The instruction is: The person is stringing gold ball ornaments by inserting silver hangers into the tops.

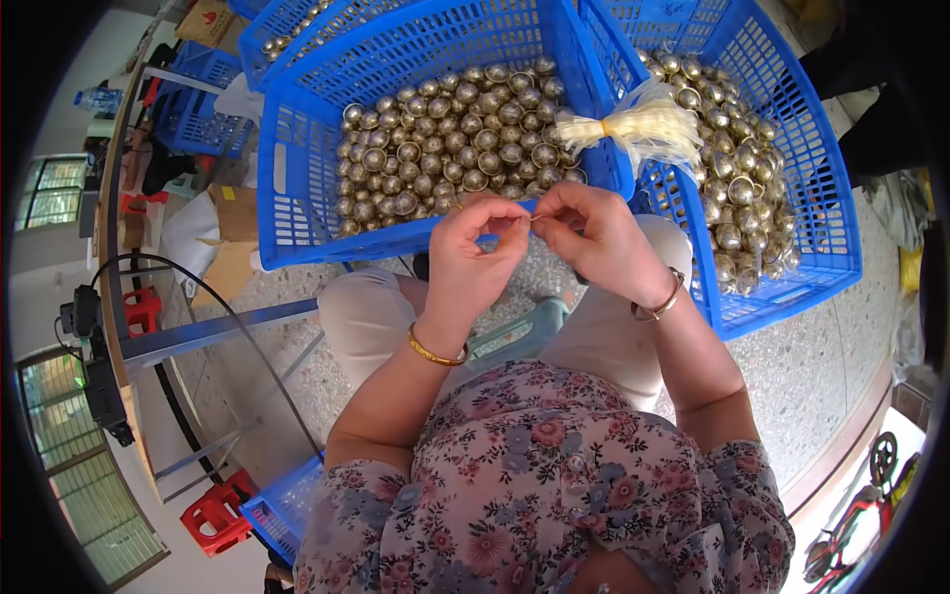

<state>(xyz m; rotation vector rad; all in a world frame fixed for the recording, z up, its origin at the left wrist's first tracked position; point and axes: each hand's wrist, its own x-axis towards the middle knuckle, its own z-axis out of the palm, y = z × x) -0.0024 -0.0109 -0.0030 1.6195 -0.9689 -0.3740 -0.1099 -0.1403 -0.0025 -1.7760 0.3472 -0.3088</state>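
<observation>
With metal balls [450, 139] heaped in the blue crate [297, 158] and pale strands [648, 129] bundled across its right edge, work looks partway, the finished count untellable, while left hand [483, 243] and right hand [599, 236] pinch a thin, unidentifiable piece [532, 218] between closed fingertips at its near edge.

a blue crate [611, 170] carries a heap of metallic balls [450, 139], a tied pale bundle [648, 127] lying across its rim.
</observation>
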